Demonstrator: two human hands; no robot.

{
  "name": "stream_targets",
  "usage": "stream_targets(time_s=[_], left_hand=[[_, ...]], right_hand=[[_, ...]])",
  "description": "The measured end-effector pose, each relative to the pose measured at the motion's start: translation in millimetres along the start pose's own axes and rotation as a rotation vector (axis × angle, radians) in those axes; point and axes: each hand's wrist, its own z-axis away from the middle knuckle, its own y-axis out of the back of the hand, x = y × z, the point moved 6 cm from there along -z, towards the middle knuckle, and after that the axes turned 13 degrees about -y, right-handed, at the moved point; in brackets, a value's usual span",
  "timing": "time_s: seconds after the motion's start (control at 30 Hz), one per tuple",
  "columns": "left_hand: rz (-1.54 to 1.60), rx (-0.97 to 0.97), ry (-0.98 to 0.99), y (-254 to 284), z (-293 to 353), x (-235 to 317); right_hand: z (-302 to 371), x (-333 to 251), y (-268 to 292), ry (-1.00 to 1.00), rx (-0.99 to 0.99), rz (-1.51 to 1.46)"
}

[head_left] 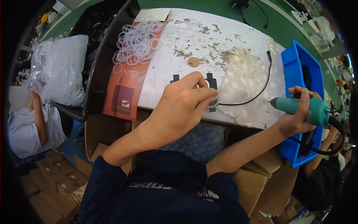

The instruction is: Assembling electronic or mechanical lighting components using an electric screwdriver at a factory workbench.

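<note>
My left hand [182,102] rests on a small black fixture [210,80] on the white work surface [209,44], its fingers pinching a round grey part [213,101] with a thin black cable [261,89] running off to the right. My right hand [298,119] grips a teal electric screwdriver [307,109], held level with its tip pointing left, off the table's right front corner. Its black cord loops down behind the hand.
Several clear rubber rings [136,41] lie heaped at the back left, small metal screws [209,52] are scattered across the middle, and a round tan disc [193,62] sits among them. A blue tray [298,71] stands at the right. A white bag [63,67] and cardboard boxes [52,175] are at the left.
</note>
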Motion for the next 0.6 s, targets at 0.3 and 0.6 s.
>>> stream_targets(time_s=[0.3, 0.6], left_hand=[[-0.367, 0.120, -0.042, -8.9, -5.3, -1.2], [-0.349, 0.064, 0.032, -4.9, 3.6, -28.2]], right_hand=[[0.6, -1.6, 4.0, -0.039, -0.058, -0.143], [46.4, -72.5, -47.5, -0.294, -0.355, 0.135]])
